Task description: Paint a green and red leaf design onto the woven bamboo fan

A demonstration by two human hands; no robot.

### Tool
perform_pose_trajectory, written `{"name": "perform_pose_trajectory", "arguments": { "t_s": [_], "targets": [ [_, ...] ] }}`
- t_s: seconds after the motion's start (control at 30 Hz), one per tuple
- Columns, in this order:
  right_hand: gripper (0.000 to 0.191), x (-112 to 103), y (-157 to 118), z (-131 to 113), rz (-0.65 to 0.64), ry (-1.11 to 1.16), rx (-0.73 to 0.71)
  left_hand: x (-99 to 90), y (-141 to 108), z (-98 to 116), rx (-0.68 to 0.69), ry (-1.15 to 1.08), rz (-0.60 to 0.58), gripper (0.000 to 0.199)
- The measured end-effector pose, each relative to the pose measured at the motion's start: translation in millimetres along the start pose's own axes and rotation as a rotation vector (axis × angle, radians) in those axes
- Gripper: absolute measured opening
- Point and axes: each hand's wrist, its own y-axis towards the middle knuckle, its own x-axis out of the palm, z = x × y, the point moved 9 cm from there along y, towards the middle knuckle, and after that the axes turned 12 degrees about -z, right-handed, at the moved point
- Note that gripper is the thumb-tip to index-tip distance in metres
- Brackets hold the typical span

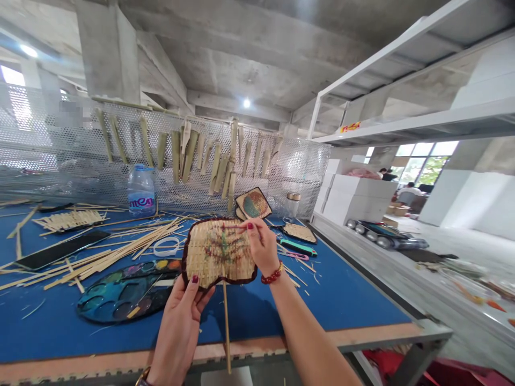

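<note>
My left hand (179, 327) grips the lower edge of a woven bamboo fan (219, 252), which has a dark bound rim and a long thin bamboo handle (226, 327). A green and red tree-like design is painted on the weave. My right hand (262, 246) pinches a thin paintbrush (237, 227) above the fan, its tip at or very near the upper weave. Just left of my left hand lies a dark paint palette (129, 292) with several coloured wells.
Bamboo strips (108, 257) and a black ruler-like strip (56, 249) lie on the blue work table (330, 292). Other fans (253, 203), a water bottle (141, 190), and a hanging-strip mesh screen (241, 182) stand behind. A white shelf unit (414, 120) rises right.
</note>
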Motion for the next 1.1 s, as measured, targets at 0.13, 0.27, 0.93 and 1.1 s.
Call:
{"name": "perform_pose_trajectory", "arguments": {
  "t_s": [0.13,0.27,0.93,1.1],
  "targets": [
    [0.026,20,1,-13,-0.100,-0.041,-0.068,1.1,0,0,-0.008,0.006,-0.002,0.042],
    [0.029,18,0,-2,-0.081,0.026,0.019,1.9,0,0,-0.005,0.008,0.000,0.043],
    [0.036,15,-5,7,-0.029,0.237,0.074,2.1,0,-1,0.003,0.002,-0.018,0.044],
    [0.030,18,-5,2,-0.051,0.108,0.061,2.4,-2,-1,0.001,-0.004,-0.017,0.045]
  ]
}}
